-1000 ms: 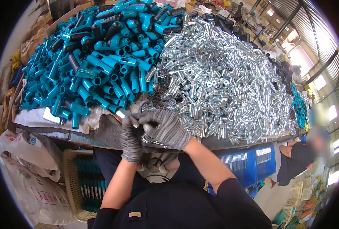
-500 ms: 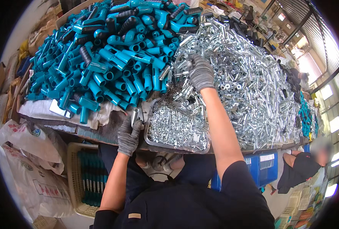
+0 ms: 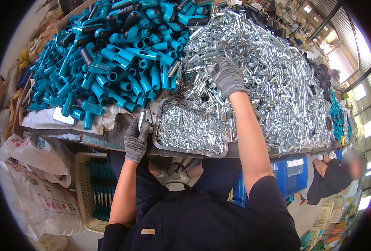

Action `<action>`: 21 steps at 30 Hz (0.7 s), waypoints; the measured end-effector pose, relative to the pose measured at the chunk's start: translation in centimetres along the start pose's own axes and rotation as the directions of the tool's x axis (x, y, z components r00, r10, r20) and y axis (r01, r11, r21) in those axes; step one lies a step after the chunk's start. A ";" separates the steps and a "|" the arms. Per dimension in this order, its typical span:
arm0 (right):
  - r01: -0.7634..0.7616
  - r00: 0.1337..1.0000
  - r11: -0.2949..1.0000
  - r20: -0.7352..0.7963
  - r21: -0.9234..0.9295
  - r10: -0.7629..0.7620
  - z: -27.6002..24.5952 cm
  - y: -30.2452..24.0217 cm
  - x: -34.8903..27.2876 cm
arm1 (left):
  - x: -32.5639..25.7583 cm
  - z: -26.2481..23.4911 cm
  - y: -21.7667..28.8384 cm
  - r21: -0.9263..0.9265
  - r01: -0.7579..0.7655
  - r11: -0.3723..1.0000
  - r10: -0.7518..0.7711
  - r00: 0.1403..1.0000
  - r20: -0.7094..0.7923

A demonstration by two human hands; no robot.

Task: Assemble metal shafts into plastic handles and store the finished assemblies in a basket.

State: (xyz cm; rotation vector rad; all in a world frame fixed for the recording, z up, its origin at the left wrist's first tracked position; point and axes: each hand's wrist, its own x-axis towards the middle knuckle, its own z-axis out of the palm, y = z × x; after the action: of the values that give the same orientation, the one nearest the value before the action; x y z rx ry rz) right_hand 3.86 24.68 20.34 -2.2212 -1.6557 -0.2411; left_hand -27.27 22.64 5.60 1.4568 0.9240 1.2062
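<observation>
My right hand (image 3: 229,77) closes on slick, hard steel tubes (image 3: 260,62); my left hand (image 3: 136,140) pinches a small metal part (image 3: 143,118) endwise.

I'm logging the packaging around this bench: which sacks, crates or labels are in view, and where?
White woven sacks, red and green print, on the floor lower left.
Cream slotted crate under the bench, teal-handled tools inside.
Blue crate with a white label, under the bench at right.
Small tan label on the dark shirt.
</observation>
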 end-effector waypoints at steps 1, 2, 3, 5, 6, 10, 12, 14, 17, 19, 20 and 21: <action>-0.006 1.000 1.000 -0.005 0.003 0.006 0.9 -0.1 -0.1 | 0.0 0.1 0.1 -0.043 0.021 0.999 -0.020 1.000 0.019; -0.008 0.974 0.976 -0.221 0.217 0.057 2.4 -0.1 -0.1 | 0.0 0.2 0.1 -0.039 0.017 0.999 -0.016 1.000 0.025; 0.042 0.898 0.910 -0.415 0.414 0.147 3.3 -0.6 0.2 | 0.1 0.3 0.1 0.000 0.008 1.000 -0.008 1.000 0.019; 0.096 0.957 0.989 -0.264 -0.109 -0.122 3.1 -4.5 0.1 | 0.1 0.1 -0.1 0.053 0.003 0.999 -0.003 1.000 0.001; 0.118 0.989 0.992 -0.079 -0.042 -0.121 2.9 -6.4 0.1 | 0.0 0.4 -0.2 0.005 -0.009 1.000 0.009 1.000 -0.023; 0.012 0.988 0.992 0.157 -0.124 0.007 6.1 -8.5 2.6 | 0.3 0.6 0.4 0.120 -0.042 0.992 0.045 0.999 -0.019; 0.013 0.961 0.983 0.275 -0.181 0.038 6.4 -8.4 4.0 | 0.4 0.7 -0.1 0.161 -0.032 0.986 0.038 0.999 -0.030; 0.033 0.951 0.981 0.307 -0.190 0.027 6.2 -8.1 4.1 | 0.4 0.5 -0.7 0.092 -0.028 0.995 0.030 0.999 -0.027; -0.019 0.945 0.992 0.322 -0.127 0.060 3.0 -7.1 3.5 | 0.2 -0.1 -1.2 0.195 -0.066 0.979 0.074 0.997 -0.033; -0.098 0.927 0.995 0.361 -0.030 0.102 -0.6 -5.2 2.3 | 0.1 0.1 -0.2 0.184 -0.067 0.981 0.072 0.997 -0.023; -0.242 0.897 0.963 0.406 0.119 0.175 -1.6 -4.2 1.3 | -0.2 -0.5 -0.1 0.151 -0.052 0.987 0.057 0.998 -0.029; -0.392 0.854 0.887 0.455 0.245 0.251 -2.7 -2.8 -0.2 | -0.3 -0.6 -0.2 0.107 -0.041 0.993 0.044 0.999 -0.023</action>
State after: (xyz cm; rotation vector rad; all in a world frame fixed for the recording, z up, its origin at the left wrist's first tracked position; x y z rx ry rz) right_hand 1.30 24.17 23.23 -2.3361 -1.3309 0.5963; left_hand -27.90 22.55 5.33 1.5553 0.9915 1.2244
